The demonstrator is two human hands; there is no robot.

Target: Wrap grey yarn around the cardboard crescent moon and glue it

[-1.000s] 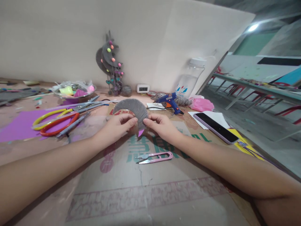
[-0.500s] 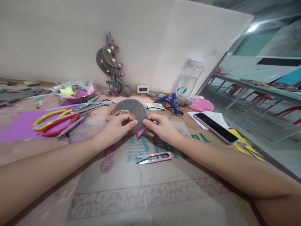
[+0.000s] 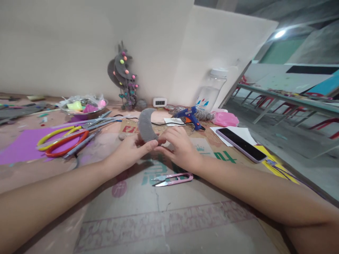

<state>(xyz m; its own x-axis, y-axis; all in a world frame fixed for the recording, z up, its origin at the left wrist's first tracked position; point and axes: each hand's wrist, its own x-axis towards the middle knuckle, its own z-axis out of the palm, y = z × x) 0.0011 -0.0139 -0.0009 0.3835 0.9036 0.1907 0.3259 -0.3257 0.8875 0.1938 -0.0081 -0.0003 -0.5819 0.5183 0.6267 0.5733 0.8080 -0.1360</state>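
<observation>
A grey crescent point(image 3: 146, 125), wrapped in yarn, is held up over the cardboard in front of me. My left hand point(image 3: 135, 148) pinches its lower end between thumb and fingers. My right hand point(image 3: 178, 144) is closed at the same lower end, its thumb and fingertips meeting beside the left thumb; the crescent's tip is hidden among the fingers. Below the hands, pink-handled thread snips point(image 3: 173, 179) lie on the cardboard point(image 3: 127, 222) with their blades apart, pointing left.
A blue glue gun point(image 3: 190, 117), a water bottle point(image 3: 210, 91) and a phone point(image 3: 241, 144) are to the right. Scissors point(image 3: 66, 141) lie on purple paper at left, near a bowl point(image 3: 83, 111). Behind stand a small timer point(image 3: 160, 102) and a crescent ornament point(image 3: 123, 74).
The crescent has been turned more upright and now shows narrower. My right hand's fingers have curled in to its lower end, and the purple tip there has gone out of sight.
</observation>
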